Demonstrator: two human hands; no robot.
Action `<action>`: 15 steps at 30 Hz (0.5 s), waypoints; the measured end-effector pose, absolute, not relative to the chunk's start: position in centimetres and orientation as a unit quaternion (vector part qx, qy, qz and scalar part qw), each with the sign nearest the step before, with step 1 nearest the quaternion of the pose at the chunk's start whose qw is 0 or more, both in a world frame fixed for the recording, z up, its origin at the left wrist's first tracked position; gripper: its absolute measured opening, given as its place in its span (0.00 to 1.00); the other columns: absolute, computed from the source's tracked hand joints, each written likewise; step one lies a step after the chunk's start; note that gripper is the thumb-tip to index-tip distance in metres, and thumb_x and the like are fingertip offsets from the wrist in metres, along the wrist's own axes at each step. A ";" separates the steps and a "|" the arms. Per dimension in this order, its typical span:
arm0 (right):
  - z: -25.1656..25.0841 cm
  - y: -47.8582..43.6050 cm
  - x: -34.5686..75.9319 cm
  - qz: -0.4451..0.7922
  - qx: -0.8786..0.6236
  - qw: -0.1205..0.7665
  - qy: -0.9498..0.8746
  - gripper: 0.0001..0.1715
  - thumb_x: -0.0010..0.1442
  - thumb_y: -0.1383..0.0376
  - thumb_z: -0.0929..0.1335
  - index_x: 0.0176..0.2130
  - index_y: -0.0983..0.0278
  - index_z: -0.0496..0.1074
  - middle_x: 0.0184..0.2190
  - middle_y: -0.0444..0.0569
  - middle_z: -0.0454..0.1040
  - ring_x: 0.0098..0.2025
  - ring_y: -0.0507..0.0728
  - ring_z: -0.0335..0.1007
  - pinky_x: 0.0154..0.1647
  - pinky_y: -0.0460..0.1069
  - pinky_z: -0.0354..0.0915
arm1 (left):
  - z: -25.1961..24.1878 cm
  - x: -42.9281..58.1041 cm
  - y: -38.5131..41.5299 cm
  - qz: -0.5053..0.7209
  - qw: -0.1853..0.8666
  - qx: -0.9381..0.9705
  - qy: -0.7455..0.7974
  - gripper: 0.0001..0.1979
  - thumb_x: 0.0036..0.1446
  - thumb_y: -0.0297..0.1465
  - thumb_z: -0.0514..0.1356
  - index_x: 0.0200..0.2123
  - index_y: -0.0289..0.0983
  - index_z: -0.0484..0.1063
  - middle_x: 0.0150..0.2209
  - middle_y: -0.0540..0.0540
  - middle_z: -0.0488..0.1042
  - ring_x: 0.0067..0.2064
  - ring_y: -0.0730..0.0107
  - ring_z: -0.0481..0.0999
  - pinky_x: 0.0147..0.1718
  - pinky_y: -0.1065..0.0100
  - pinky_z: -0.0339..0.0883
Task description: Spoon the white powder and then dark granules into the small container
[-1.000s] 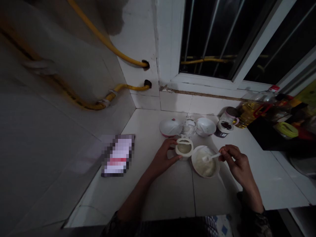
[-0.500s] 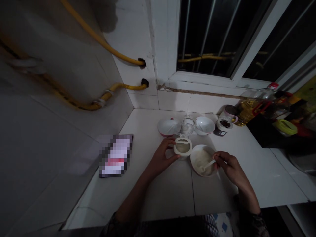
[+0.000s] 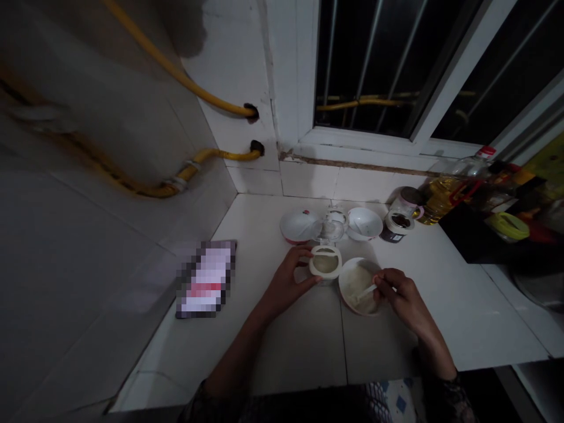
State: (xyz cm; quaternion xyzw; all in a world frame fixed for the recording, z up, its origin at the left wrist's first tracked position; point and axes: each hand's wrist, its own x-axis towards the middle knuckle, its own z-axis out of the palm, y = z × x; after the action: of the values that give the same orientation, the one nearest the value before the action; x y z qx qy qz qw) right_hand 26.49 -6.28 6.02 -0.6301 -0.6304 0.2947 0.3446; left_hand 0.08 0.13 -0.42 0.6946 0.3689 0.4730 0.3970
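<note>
My left hand [image 3: 288, 281] curls around a small white round container [image 3: 325, 264] with pale contents, its clear hinged lid [image 3: 332, 226] standing open behind it. My right hand [image 3: 399, 298] pinches the handle of a small white spoon [image 3: 365, 291], whose tip dips into a white bowl [image 3: 352, 273] of whitish powder just right of the container. Both sit on the white tiled counter [image 3: 299, 346] in front of me.
Behind them stand a white-and-pink bowl [image 3: 300, 226], another white bowl [image 3: 365, 224], a dark open jar [image 3: 398, 225] and an oil bottle [image 3: 449, 189]. A blurred packet [image 3: 205, 278] lies at the left. Yellow hoses [image 3: 207, 158] run along the wall; a barred window [image 3: 388, 64] is above.
My right hand has moved left and down over the bowl, bringing the spoon from the bowl's right rim into the powder. My left hand has stayed on the container.
</note>
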 end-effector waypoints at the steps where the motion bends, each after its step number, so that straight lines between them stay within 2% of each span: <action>1: 5.9 -6.2 26.4 0.315 -0.628 0.345 -0.622 0.22 0.60 0.51 0.65 0.22 0.60 0.71 0.20 0.47 0.74 0.27 0.57 0.67 0.33 0.51 0.63 | -0.4 0.1 0.1 0.472 0.397 0.695 0.370 0.19 0.54 0.36 0.68 0.47 0.43 0.67 0.55 0.41 0.68 0.58 0.56 0.71 0.47 0.57 0.74; 8: 6.0 -5.8 27.2 0.402 -0.627 0.415 -0.523 0.22 0.52 0.46 0.70 0.25 0.62 0.71 0.17 0.45 0.72 0.22 0.55 0.65 0.29 0.50 0.63 | -0.3 0.1 0.1 0.466 0.401 0.698 0.367 0.18 0.54 0.34 0.67 0.47 0.43 0.66 0.56 0.42 0.68 0.59 0.57 0.70 0.48 0.57 0.73; 15: 5.9 -5.8 28.0 0.423 -0.618 0.487 -0.451 0.18 0.48 0.51 0.74 0.25 0.63 0.74 0.16 0.45 0.72 0.22 0.54 0.65 0.28 0.50 0.63 | -0.3 0.1 0.1 0.470 0.405 0.693 0.367 0.19 0.54 0.35 0.67 0.47 0.42 0.66 0.56 0.41 0.67 0.59 0.57 0.70 0.49 0.58 0.73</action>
State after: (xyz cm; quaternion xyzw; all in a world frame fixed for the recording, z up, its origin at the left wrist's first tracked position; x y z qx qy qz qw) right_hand 28.03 -5.77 5.88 -0.6178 -0.4505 0.4226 0.4866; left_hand 0.11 0.09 -0.30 0.6932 0.3672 0.4699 0.4048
